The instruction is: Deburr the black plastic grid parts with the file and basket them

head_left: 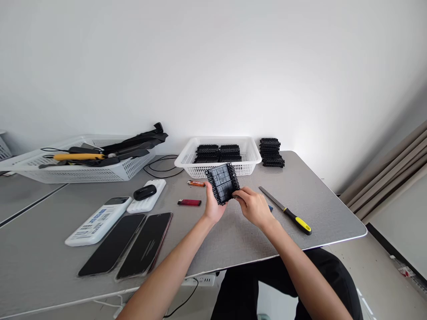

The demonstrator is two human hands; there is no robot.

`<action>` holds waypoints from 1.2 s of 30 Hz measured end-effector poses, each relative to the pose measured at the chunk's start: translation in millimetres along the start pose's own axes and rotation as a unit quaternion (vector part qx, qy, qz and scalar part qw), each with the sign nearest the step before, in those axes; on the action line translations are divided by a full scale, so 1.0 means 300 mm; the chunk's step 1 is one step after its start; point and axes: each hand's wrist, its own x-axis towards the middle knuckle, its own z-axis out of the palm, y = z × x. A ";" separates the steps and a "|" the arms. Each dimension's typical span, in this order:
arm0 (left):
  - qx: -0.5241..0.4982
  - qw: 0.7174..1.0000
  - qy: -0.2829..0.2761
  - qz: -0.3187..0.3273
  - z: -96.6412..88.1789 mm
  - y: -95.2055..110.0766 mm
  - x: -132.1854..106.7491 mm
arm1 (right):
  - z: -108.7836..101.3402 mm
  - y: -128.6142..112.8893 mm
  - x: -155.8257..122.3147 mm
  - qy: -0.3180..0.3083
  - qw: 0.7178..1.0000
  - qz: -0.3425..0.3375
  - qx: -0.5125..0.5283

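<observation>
My left hand (214, 206) is closed around one side of a black plastic part (223, 180), tilted above the table. The part is a flat panel with a grid of ribs and toothed rows along two edges. At its lower right corner my right hand (254, 205) has its fingers pinched together; whatever small thing they may hold there is too hidden to name. Right of that hand lies a flat file (285, 209) with a black and yellow handle. A small blue item (270, 208) shows partly behind the right hand.
Similar black parts fill a white basket (187, 166) and form a stack (271, 152) beside it. Two small flat items, orange (196, 183) and red (189, 202), lie nearby. Leftward are phones (145, 244), white power banks (100, 222), a black mouse (144, 192) and a tool basket (110, 173).
</observation>
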 end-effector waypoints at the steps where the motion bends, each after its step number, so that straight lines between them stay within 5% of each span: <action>1: 0.005 1.000 -0.006 -0.001 -0.001 -0.003 0.000 | 0.001 -0.009 -0.002 -0.019 0.999 0.008 -0.040; 8: 0.044 0.997 -0.054 0.014 -0.004 -0.046 -0.016 | 0.008 -0.060 -0.008 -0.088 0.984 0.068 -0.141; 31: 0.029 0.997 -0.070 0.026 -0.016 -0.047 -0.014 | 0.029 -0.064 -0.013 0.026 0.981 0.162 0.104; 36: 0.029 0.997 -0.073 0.015 -0.008 -0.045 -0.019 | 0.028 -0.096 -0.017 0.015 0.981 0.116 0.154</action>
